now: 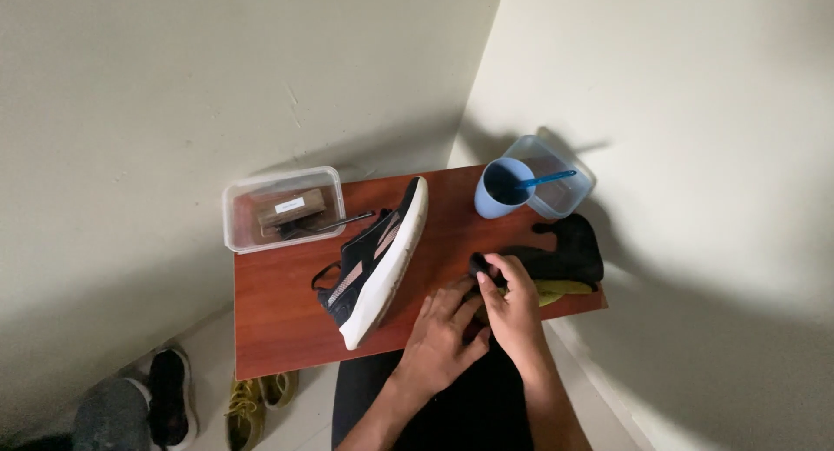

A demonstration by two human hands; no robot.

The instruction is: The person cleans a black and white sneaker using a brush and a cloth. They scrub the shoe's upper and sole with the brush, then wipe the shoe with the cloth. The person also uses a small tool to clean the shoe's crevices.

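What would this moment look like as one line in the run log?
left hand: on table edge, by black cloth | right hand: pinching cloth | sneaker: on its side | blue cup: upright

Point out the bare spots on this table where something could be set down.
The widest bare patch on the red-brown table is its near left part, between the clear box and the black shoe. A smaller strip lies between the shoe and the blue cup. The near right is crowded: both hands, left hand and right hand, work at the black cloth.
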